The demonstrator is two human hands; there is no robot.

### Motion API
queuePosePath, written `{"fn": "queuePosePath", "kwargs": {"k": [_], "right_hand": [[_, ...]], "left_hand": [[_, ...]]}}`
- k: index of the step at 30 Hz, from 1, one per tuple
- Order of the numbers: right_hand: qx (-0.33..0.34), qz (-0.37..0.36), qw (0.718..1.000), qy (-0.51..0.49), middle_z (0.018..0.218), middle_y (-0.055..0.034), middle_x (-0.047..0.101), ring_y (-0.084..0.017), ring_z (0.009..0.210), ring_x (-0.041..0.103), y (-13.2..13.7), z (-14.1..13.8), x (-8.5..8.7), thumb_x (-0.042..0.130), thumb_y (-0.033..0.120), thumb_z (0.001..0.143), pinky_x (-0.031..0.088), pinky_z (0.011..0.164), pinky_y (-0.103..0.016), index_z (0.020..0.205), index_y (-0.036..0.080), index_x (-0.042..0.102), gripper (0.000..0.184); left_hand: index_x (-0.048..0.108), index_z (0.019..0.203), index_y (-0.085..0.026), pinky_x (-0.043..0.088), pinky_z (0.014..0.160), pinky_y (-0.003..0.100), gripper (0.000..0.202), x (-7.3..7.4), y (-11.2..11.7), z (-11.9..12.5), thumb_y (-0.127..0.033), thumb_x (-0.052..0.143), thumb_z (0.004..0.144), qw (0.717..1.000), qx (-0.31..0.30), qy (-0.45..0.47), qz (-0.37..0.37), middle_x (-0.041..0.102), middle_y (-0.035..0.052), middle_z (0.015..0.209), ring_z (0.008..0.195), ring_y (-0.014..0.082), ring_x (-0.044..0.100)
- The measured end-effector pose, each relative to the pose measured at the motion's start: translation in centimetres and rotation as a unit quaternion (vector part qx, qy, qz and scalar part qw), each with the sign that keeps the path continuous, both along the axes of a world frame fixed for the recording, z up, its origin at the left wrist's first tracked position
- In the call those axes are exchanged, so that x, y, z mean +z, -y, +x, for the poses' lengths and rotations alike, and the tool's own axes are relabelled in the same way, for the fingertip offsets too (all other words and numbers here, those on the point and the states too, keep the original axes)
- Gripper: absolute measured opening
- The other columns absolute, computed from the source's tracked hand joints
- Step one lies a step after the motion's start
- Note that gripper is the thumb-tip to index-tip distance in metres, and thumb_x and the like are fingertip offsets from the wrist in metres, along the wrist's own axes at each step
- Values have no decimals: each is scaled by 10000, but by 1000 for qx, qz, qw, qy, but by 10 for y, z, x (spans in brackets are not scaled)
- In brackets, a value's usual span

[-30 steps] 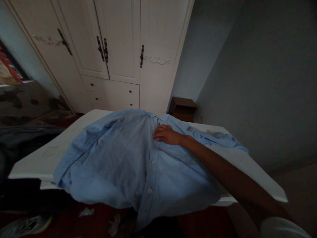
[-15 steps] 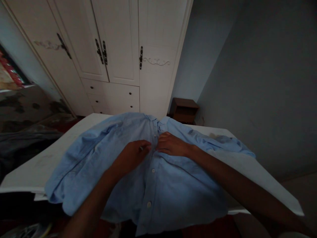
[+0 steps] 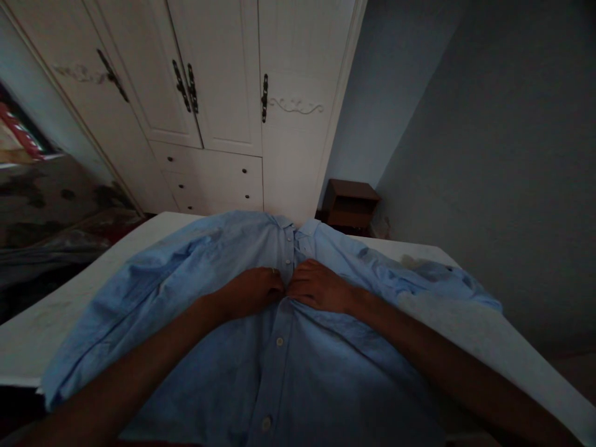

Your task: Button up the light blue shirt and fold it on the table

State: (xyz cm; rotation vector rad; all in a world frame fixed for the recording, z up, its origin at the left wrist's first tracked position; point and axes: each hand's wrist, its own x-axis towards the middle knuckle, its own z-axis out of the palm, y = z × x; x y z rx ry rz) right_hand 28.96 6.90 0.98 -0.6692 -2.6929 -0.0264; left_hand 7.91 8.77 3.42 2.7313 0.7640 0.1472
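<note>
- 2 grips, left hand and right hand, seem pinched on the front of the shirt, fingertips partly hidden
- Shirt lies across the desk
- Likely step: buttoning mid-front, buttons above undone
- Next move probably calls for steadying both edges together

Pale wardrobe and brown cabinet

We face the wardrobe's closed doors, with dark handles, raised scrollwork and, below the middle pair, drawers with round knobs. To its right we see the low cabinet, near a grey wall. At far left we make out dim, dark cloth.
</note>
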Motion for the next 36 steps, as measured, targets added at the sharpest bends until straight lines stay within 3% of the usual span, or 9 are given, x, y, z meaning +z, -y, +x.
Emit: {"fn": "queuePosePath", "kwargs": {"k": [4,9,14,22,27,36], "right_hand": [[-21,8,1000,-5,822,-21,687,-158,814,561,-1,1,-5,514,274,951,388,769,-319,908,188,671,185],[-72,70,995,-14,760,-33,657,-157,760,548,9,4,-8,513,264,949,393,750,-315,859,186,676,202],[-80,104,991,-32,798,-29,669,-162,784,541,13,-1,-11,508,232,948,398,762,-324,890,207,676,180],[-103,164,979,-58,751,-20,653,-164,739,527,16,-3,-13,531,198,927,396,737,-336,878,206,670,147],[-97,124,985,-67,723,-18,625,-168,734,536,16,-4,-14,509,184,932,388,730,-334,1004,212,657,167],[-54,87,993,-62,854,-41,674,-175,814,576,15,-3,-13,467,157,897,431,851,-356,962,196,640,189]], "left_hand": [[683,928,-155,454,751,278,282,-5,2,-2,-198,404,940,1000,0,14,-4,662,68,916,828,173,628],[667,977,-171,458,787,281,270,-16,1,-7,-198,400,952,996,8,82,-30,658,53,962,869,163,623],[685,929,-190,461,821,277,257,-27,-2,-10,-196,428,938,984,45,151,-82,685,27,941,868,142,630],[703,874,-189,457,806,254,216,-30,-2,-9,-165,490,902,970,58,201,-128,707,11,883,840,127,635],[683,797,-183,459,793,266,218,-29,2,-7,-170,485,890,966,71,205,-138,689,7,822,786,127,623],[696,820,-171,454,802,282,194,-22,5,-4,-210,515,878,954,96,237,-159,693,17,812,795,143,625]]}}
